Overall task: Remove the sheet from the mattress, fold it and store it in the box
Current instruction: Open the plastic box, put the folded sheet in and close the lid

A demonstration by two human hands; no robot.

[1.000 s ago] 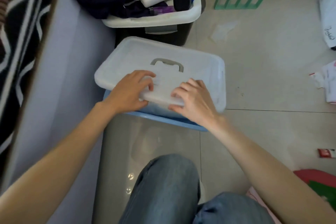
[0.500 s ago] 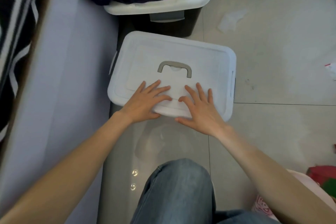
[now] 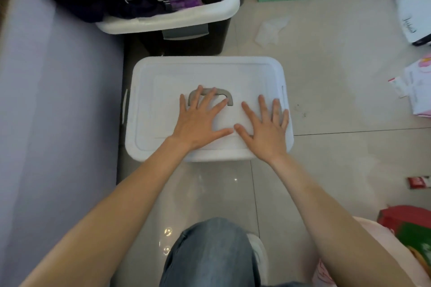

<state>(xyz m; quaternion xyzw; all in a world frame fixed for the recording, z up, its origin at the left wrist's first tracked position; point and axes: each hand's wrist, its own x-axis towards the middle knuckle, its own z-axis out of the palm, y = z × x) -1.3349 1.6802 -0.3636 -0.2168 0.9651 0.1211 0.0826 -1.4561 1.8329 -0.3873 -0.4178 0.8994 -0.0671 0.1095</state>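
box [image 3: 163, 72] on glossy tiled floor [image 3: 326, 100]

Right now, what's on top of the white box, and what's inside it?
On the box's lid lie a gray handle and both flat hands: the left hand over the handle, the right hand beside it. The lid covers the inside, so nothing there shows.

Both hands lying flat, fingers spread, on white box lid [image 3: 210, 70]: left hand [image 3: 198, 121] pressing over the grey handle [image 3: 229, 98], right hand [image 3: 265, 130] pressing near lid's right edge. Denim knee [image 3: 210, 251] showing below; cluttered bin [image 3: 168, 23] sitting behind the box.
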